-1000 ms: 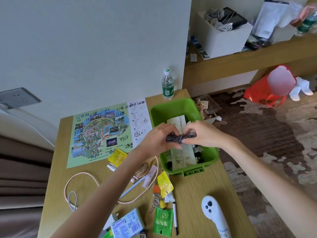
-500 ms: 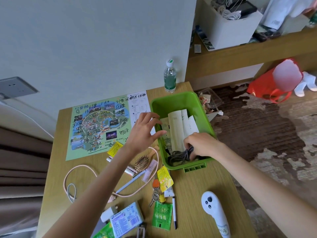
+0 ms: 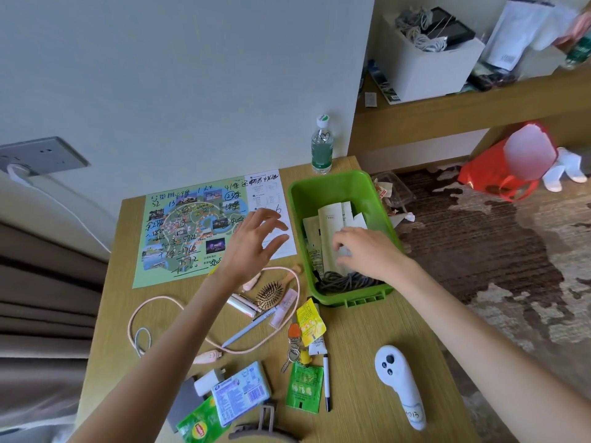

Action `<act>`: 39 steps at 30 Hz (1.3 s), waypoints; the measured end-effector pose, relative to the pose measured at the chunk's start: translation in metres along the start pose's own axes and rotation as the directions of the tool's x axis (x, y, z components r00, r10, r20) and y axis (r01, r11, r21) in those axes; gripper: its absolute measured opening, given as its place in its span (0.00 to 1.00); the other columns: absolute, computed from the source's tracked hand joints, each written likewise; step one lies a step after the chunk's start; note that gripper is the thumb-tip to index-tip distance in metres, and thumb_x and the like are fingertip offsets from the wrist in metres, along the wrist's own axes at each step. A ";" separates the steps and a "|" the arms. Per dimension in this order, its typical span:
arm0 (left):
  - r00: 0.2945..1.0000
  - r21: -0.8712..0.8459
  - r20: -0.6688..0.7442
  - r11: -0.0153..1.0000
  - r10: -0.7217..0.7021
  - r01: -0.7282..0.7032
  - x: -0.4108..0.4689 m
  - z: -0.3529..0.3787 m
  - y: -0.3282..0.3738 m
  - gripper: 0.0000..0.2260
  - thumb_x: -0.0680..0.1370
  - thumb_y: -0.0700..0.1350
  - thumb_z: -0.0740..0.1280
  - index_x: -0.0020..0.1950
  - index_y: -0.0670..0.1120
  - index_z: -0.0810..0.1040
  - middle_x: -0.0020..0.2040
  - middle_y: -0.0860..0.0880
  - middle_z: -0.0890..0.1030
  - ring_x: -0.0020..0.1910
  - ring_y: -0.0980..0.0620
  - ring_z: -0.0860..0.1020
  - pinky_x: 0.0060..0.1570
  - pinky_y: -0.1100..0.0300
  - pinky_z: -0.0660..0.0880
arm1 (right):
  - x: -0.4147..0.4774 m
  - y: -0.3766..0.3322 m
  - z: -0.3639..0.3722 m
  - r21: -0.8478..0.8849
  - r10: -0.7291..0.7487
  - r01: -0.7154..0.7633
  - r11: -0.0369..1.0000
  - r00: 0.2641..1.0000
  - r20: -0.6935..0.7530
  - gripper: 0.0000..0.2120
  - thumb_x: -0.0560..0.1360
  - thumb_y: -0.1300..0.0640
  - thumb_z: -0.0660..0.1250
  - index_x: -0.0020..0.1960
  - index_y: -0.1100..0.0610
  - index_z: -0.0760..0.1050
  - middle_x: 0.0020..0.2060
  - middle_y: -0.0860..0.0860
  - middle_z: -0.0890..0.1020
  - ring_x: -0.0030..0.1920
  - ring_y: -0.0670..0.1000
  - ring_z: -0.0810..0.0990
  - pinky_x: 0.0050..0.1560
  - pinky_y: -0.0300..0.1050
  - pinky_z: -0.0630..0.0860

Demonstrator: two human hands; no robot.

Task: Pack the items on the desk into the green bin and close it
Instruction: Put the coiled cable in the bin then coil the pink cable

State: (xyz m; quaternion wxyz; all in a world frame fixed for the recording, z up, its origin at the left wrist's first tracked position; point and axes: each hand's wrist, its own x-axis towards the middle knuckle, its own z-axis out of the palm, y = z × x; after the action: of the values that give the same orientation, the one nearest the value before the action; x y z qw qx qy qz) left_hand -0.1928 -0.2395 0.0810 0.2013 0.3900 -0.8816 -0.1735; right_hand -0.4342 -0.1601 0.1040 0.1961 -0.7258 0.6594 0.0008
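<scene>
The green bin (image 3: 332, 183) stands open at the desk's back right, holding folded paper sheets (image 3: 332, 219) and a coiled grey cord (image 3: 345, 280) against its near wall. My right hand (image 3: 361, 251) is inside the bin, fingers spread over the papers just above the cord, holding nothing. My left hand (image 3: 252, 244) hovers open over the park map (image 3: 185, 231), left of the bin. Loose items lie on the desk: a small hairbrush (image 3: 271, 294), a pink cable (image 3: 179, 308), a blue pen (image 3: 246, 329), a yellow sachet (image 3: 308, 321), keys (image 3: 295, 345), a green sachet (image 3: 303, 388), a tissue pack (image 3: 240, 391).
A white controller (image 3: 399, 385) lies at the desk's front right. A water bottle (image 3: 322, 145) stands behind the bin by the wall. A black pen (image 3: 326, 382), a white charger (image 3: 208, 380) and a hair clip (image 3: 259, 426) lie near the front edge. Carpet and a red bag (image 3: 489, 174) are to the right.
Both hands held the grey cord above the bin; my right hand lowered it into the bin and released it. My left hand let go and drew left over the map.
</scene>
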 end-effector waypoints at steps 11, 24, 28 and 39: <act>0.883 0.047 0.202 0.904 -0.425 0.424 -0.136 -0.007 -0.059 0.06 0.79 0.42 0.65 0.52 0.49 0.80 0.52 0.52 0.80 0.48 0.53 0.80 0.48 0.51 0.79 | -0.006 -0.119 0.041 0.069 -0.343 0.378 0.923 0.891 -0.298 0.08 0.76 0.65 0.66 0.53 0.57 0.77 0.50 0.49 0.79 0.50 0.48 0.78 0.46 0.45 0.76; 0.834 0.140 0.294 0.885 -0.466 0.444 -0.200 0.030 -0.085 0.05 0.79 0.47 0.66 0.51 0.50 0.81 0.49 0.55 0.80 0.50 0.56 0.77 0.56 0.55 0.72 | 0.013 -0.107 0.158 -0.126 -0.342 0.351 0.928 0.935 0.092 0.14 0.75 0.65 0.65 0.60 0.56 0.76 0.57 0.50 0.74 0.62 0.50 0.70 0.69 0.52 0.64; 0.840 0.086 0.314 0.894 -0.443 0.439 -0.188 0.043 -0.079 0.07 0.76 0.52 0.69 0.49 0.50 0.80 0.48 0.55 0.79 0.51 0.56 0.75 0.58 0.55 0.72 | 0.017 -0.105 0.164 -0.218 -0.368 0.378 0.900 0.926 0.088 0.17 0.74 0.66 0.66 0.63 0.58 0.74 0.62 0.51 0.72 0.65 0.51 0.68 0.68 0.52 0.65; 0.838 0.134 0.394 0.926 -0.376 0.352 -0.172 0.059 -0.071 0.08 0.77 0.51 0.67 0.53 0.50 0.76 0.51 0.53 0.77 0.48 0.55 0.74 0.58 0.55 0.73 | 0.021 -0.103 0.154 0.136 -0.215 0.255 0.957 0.943 -0.254 0.05 0.77 0.62 0.65 0.51 0.58 0.72 0.47 0.49 0.77 0.45 0.46 0.76 0.46 0.39 0.74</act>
State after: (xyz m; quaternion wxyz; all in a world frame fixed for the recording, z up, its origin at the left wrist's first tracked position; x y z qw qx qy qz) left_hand -0.0723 -0.1452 -0.0403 -0.0374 0.5103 -0.8183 -0.2621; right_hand -0.2936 -0.1305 -0.0141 0.1751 -0.7753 0.5841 -0.1646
